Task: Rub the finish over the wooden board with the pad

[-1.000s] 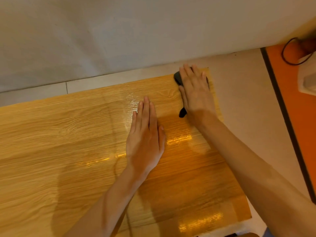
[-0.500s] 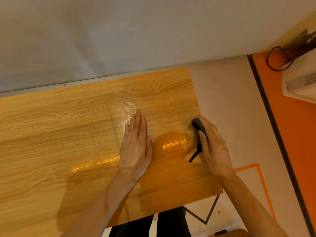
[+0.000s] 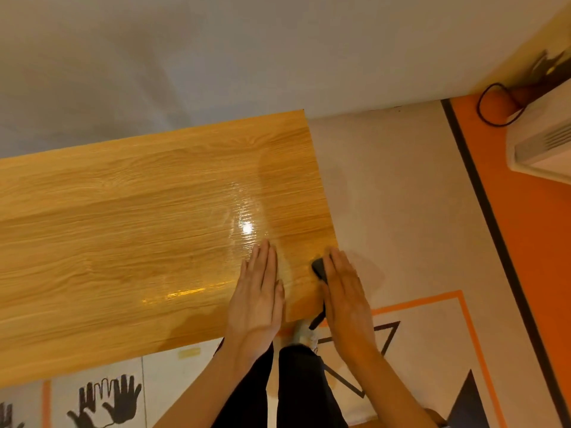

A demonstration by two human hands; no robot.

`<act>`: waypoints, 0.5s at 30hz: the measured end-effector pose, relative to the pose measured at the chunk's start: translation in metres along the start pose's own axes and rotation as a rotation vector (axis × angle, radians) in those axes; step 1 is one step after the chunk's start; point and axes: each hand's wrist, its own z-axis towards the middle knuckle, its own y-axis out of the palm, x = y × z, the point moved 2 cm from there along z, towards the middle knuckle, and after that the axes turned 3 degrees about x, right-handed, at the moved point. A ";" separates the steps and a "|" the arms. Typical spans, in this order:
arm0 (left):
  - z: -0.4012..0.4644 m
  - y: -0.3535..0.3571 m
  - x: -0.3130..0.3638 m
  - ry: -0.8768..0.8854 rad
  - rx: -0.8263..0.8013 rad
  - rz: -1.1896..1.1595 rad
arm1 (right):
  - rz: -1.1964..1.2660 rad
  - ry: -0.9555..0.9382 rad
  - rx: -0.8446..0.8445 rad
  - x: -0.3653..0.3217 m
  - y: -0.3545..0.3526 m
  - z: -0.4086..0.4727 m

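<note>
The board [image 3: 139, 242] is big and fills the left and middle of the view, with its far edge against the wall [image 3: 216, 57]. Its right edge and near edge are both bare, and past them is the floor [image 3: 401, 196].

The left hand [image 3: 256, 301] lies flat on the board, fingers straight and together, holding nothing. I think it keeps the board from sliding.

The right hand [image 3: 346, 301] is flat too, fingers straight, pressing down on the small dark pad [image 3: 319, 268]. The pad sits at the board's near right corner, right by the right edge.

This looks like the middle of the rubbing step. One patch near the hands shines wet. The wide left part looks duller, so the next rub should likely go that way. There is lots of room on the left, but almost none on the right, where the pad could slip off.
</note>
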 end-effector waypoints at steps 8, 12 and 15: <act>-0.024 0.020 -0.002 -0.059 0.011 0.131 | -0.062 0.090 0.003 -0.027 0.028 -0.001; -0.033 0.031 0.001 -0.120 -0.027 0.182 | -0.033 0.105 -0.048 -0.030 0.027 -0.002; -0.031 0.032 0.009 -0.151 -0.031 0.206 | 0.149 0.065 -0.108 -0.024 0.017 0.001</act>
